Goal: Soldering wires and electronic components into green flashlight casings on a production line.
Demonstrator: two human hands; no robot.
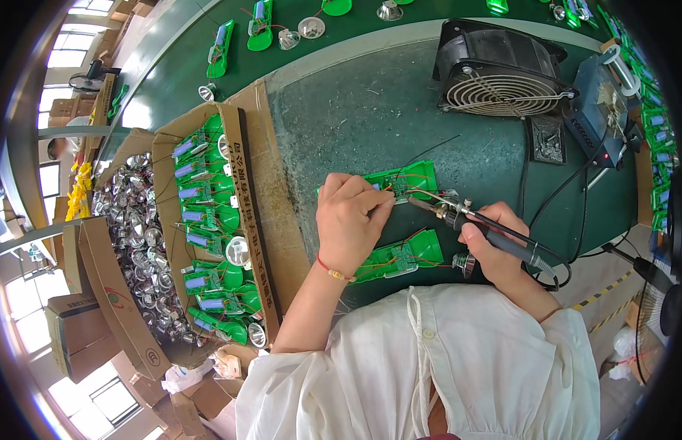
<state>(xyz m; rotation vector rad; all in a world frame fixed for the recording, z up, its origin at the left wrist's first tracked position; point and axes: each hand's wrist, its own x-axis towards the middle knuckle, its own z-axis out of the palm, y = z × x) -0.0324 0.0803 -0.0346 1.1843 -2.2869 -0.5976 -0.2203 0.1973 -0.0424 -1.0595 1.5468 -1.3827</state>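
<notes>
In my right hand (495,238) is a soldering iron (520,253), gripped around its dark handle. A thin metal feed tube runs along the iron, and its tip points left, at the circuit board inside a green plastic housing (420,174). Thumb and fingers of my left hand (349,220) are pinched together at the front edge of that housing; what they hold is too small to make out. Closer to me lies a second green housing (427,246) with a circuit board and red wires. A silver reflector cup (464,264) sits at its right end.
A black fan (502,70) with a round grille stands at the back right, beside a blue soldering station (601,110) with cables. On the left, a cardboard box (256,213) holds several green housings, next to many reflector cups (135,242). More housings lie along the back.
</notes>
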